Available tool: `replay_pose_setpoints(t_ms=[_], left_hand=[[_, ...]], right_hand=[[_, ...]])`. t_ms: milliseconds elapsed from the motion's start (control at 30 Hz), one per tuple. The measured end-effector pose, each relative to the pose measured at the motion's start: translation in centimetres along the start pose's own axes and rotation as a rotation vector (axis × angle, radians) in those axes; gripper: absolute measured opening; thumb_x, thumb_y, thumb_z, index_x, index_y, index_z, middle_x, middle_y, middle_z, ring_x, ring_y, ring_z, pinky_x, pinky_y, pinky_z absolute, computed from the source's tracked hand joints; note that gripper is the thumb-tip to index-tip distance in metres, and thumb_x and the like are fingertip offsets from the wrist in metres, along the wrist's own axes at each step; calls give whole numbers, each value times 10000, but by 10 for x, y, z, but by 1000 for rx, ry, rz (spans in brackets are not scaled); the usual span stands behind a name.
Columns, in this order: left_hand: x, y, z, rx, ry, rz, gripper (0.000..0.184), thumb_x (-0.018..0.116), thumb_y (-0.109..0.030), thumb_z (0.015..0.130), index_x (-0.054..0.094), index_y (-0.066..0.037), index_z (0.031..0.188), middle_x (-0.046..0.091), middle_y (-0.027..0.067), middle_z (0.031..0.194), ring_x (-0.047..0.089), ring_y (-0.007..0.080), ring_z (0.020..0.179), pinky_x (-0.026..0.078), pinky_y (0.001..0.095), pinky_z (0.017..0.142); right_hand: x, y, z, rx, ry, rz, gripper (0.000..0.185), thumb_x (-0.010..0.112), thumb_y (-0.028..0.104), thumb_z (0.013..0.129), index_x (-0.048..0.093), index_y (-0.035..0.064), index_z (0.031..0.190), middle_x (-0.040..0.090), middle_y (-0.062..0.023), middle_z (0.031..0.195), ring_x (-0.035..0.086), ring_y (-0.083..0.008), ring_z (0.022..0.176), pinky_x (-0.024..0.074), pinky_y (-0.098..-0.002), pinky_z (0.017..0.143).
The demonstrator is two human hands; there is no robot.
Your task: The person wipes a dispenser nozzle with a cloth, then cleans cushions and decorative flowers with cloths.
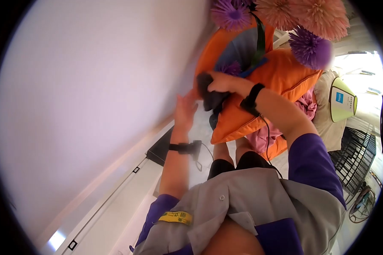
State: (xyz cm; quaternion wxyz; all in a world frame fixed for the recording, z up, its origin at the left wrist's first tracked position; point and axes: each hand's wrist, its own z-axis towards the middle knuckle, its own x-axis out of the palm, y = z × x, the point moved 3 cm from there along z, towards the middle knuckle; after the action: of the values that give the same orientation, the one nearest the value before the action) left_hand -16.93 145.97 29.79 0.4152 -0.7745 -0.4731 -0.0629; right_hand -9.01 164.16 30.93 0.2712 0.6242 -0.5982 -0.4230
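Note:
My right hand (222, 82) is closed on a dark grey, soft-looking bundle (209, 94), perhaps cloth, whose exact kind I cannot make out. It hangs in front of an orange cushion (240, 117) and beside a rounded orange and grey-blue piece (238, 46). My left hand (184, 111) is a little lower and to the left, close to the white wall, with its fingers stretched out and slightly blurred. Nothing shows in it. Each wrist wears a black strap with a small device and a cable.
Large purple flowers (309, 46) and pink flowers (320, 17) hang over the cushions. Pink cloth (261, 138) lies beneath. To the right are a yellow-green lampshade (344, 101) with a label and a black wire basket (354, 159). The white wall (93, 76) fills the left.

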Motion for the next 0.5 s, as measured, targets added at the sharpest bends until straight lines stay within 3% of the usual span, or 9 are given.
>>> replay_pose_setpoints(t_ms=[67,100,167,200,267,333,400,433,500], left_hand=[[2,-3,-4,35,-12,168,621,333,-480,948,335,-27,1372,304,121,1439,211,220,1354,132,389,1099],[7,-6,-6,40,0,171,621,333,-480,948,335,-27,1372,304,121,1439,211,220,1354,132,389,1099],[17,-12,-9,53,-14,362,520,481,-344,927,394,-25,1328,444,90,1326,361,182,1256,217,360,1068],[14,-10,-7,58,-10,363,520,481,-344,927,394,-25,1328,444,90,1326,361,182,1256,217,360,1068],[5,-6,2,109,9,477,461,542,-213,891,427,-21,1294,525,53,1210,453,151,1149,289,329,1025],[10,-9,-1,116,2,509,446,538,-194,885,434,-18,1281,533,59,1194,463,153,1134,302,320,1016],[13,-11,-4,107,-2,548,432,535,-175,878,442,-15,1269,541,64,1178,473,156,1120,315,311,1007],[15,-11,-4,130,3,546,423,538,-160,866,449,-12,1253,545,69,1162,477,154,1112,323,310,999],[19,-13,-1,127,28,564,415,541,-145,854,455,-9,1237,550,73,1146,480,152,1103,331,310,990]], right_hand=[[-36,-18,6,115,-196,157,649,647,149,711,416,-15,1295,563,-168,1165,523,-261,1073,421,-329,908],[-60,-27,8,192,-320,166,657,644,160,726,398,-3,1314,553,-163,1180,523,-260,1065,418,-329,909],[-99,-27,-3,278,-551,227,658,639,187,755,375,17,1333,532,-156,1206,523,-263,1051,416,-331,905],[-114,-22,-10,284,-657,280,650,636,204,769,370,24,1335,523,-153,1217,523,-266,1046,416,-333,902],[-148,-44,-12,205,-681,272,651,637,223,773,365,18,1328,510,-149,1232,529,-273,1031,431,-343,878],[-163,-53,-4,131,-695,264,653,638,242,776,361,12,1321,497,-144,1247,535,-281,1015,446,-353,854],[-167,-69,-2,97,-866,560,569,632,254,770,440,-10,1237,558,-162,1140,566,-278,948,475,-365,769],[-160,-72,1,106,-874,569,569,632,254,770,440,-10,1237,558,-162,1140,566,-278,948,475,-365,769],[-140,-69,18,284,-896,159,500,635,235,757,497,-40,1150,599,-195,989,592,-279,886,485,-378,704]])
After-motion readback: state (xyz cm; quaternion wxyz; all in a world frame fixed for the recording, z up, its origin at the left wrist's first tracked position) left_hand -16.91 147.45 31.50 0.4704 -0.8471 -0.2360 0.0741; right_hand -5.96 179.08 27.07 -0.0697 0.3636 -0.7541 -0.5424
